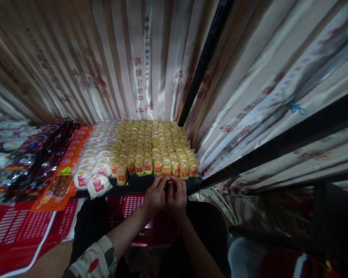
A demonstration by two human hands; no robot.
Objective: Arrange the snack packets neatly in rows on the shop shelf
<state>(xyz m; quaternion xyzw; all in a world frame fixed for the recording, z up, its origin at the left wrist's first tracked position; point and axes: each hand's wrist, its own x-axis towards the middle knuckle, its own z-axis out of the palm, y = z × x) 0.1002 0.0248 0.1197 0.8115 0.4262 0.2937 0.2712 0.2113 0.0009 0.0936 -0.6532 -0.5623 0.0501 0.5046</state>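
Both of my hands are close together at the front edge of a dark shelf (133,188). My left hand (156,196) and my right hand (176,195) have their fingers bent inward, with the tips on the lower end of a small yellow snack packet (166,168) with a red label. That packet stands in the front row of many similar yellow packets (150,139), set in tight rows. My palms and the undersides of the fingers are hidden.
Left of the yellow packets lie white round packets (98,184), orange packs (58,185) and dark packs (46,154). Red baskets (20,224) sit below the shelf. A printed curtain (159,58) hangs behind, with a black post (203,65) and a slanting bar (278,143) at right.
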